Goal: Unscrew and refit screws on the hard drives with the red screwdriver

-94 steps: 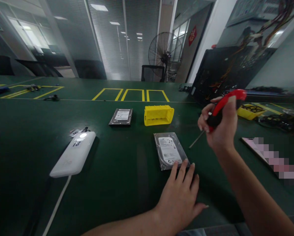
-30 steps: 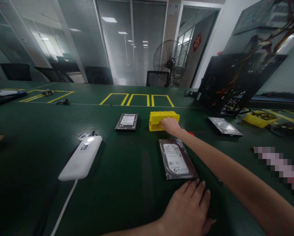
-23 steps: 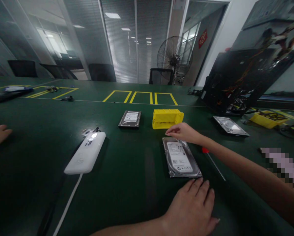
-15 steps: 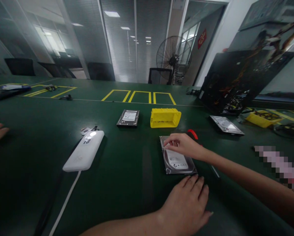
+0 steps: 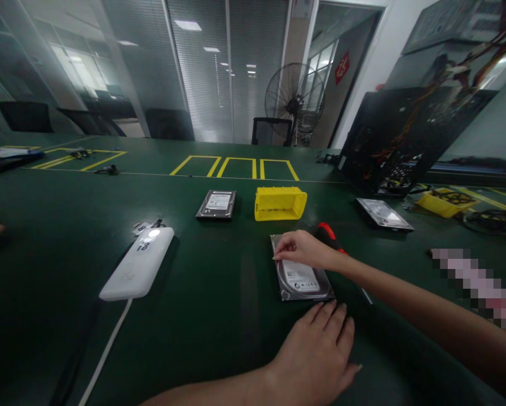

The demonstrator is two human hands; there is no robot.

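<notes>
One hard drive (image 5: 302, 279) is looking stiff, weighty, best held by its sides; right hand (image 5: 299, 248) is pinching over it, contents unclear, left hand (image 5: 318, 351) lying open beside it.

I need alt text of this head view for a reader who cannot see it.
A person's bare right hand is over a flat silver metal hard drive on a dark green table, the bare left hand beside the drive's near edge. A red-and-black screwdriver lies right of the drive, a yellow plastic bin beyond.
</notes>
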